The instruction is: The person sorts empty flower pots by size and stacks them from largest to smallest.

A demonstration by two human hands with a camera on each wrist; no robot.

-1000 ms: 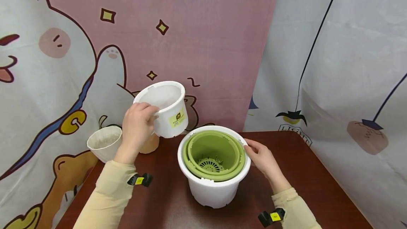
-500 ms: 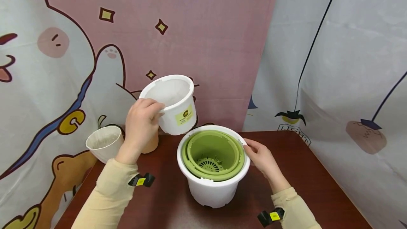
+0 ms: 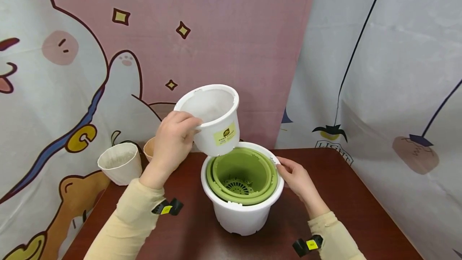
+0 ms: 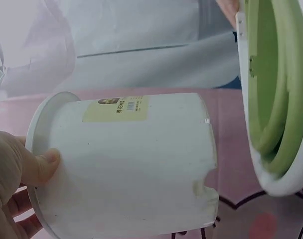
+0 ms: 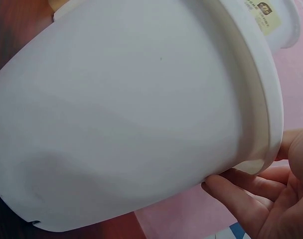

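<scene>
My left hand [image 3: 175, 141] pinches the near-left rim of a small white flowerpot [image 3: 213, 131] with a yellow label on its side. That pot hangs tilted in the air, above the back-left rim of a larger white flowerpot [image 3: 241, 220]. Green flowerpots [image 3: 225, 163] sit nested inside the large one, with a slotted bottom showing in the innermost. On the right, my right hand [image 3: 299, 179] holds the large pot's rim, thumb and fingers on either side of it in the right wrist view. The left wrist view shows the left thumb [image 4: 42, 167] against the small pot's wall.
A faceted cream flowerpot [image 3: 120, 165] stands at the table's left edge. Beside it an orange-tan pot [image 3: 148, 149] is mostly hidden behind my left arm. The dark red table [image 3: 346, 204] meets printed cloth hangings at the back and right.
The left hand has carried the small white pot to the right, from beside the large pot to over its back-left rim. The right hand and the large pot have stayed put.
</scene>
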